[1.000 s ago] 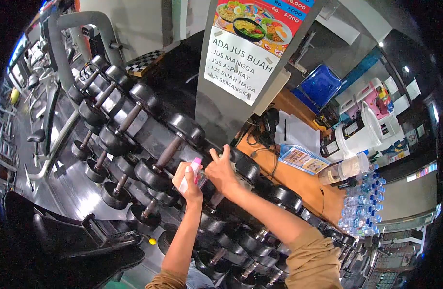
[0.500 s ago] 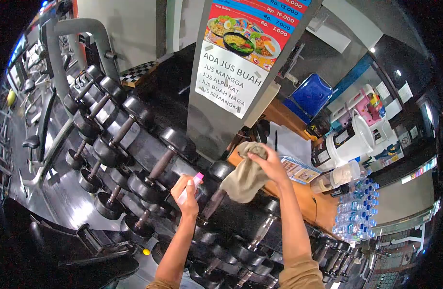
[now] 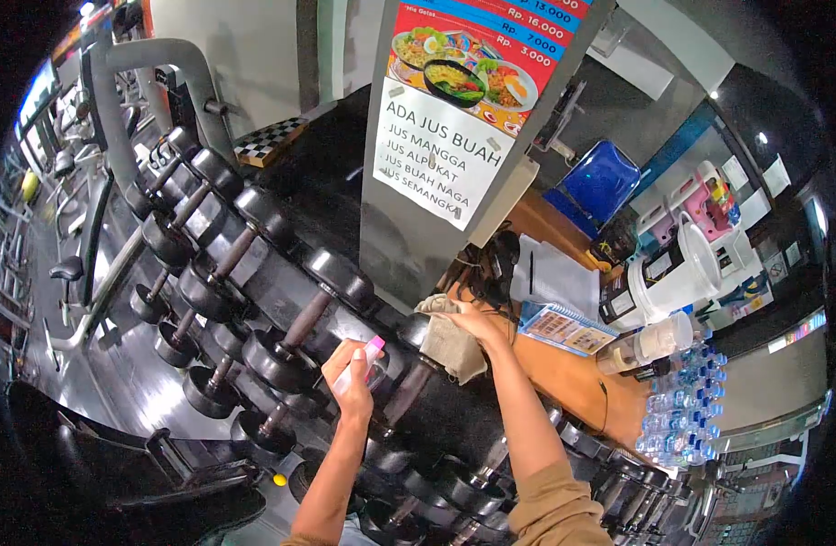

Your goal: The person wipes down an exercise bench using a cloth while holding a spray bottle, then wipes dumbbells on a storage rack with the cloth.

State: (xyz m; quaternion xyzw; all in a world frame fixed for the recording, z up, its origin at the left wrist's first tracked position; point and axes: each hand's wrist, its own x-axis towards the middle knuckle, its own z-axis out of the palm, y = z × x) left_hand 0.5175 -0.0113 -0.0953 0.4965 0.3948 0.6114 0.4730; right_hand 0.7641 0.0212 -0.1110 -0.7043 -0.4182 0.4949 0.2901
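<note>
My left hand [image 3: 350,375] is closed around a small whitish bottle with a pink top [image 3: 374,346], held above the dumbbell rack. Most of the bottle is hidden by my fingers. My right hand [image 3: 466,321] grips a greyish-beige cloth [image 3: 456,350], which lies against the far head of a dumbbell [image 3: 409,393]. That dumbbell's handle slants down between my two hands. Left of it, another black dumbbell [image 3: 307,318] rests on the rack.
Several more dumbbells [image 3: 209,278] fill the rack on both sides. A wooden counter [image 3: 564,373] beyond my right arm bears a spiral-bound booklet [image 3: 568,329], a white bucket [image 3: 677,273] and water bottles [image 3: 677,405]. A grey pillar with a menu poster [image 3: 463,82] stands ahead.
My right hand has moved left and down with the cloth, bringing it from above the counter's edge onto the dumbbell head. My left hand has hardly moved, still holding the bottle.
</note>
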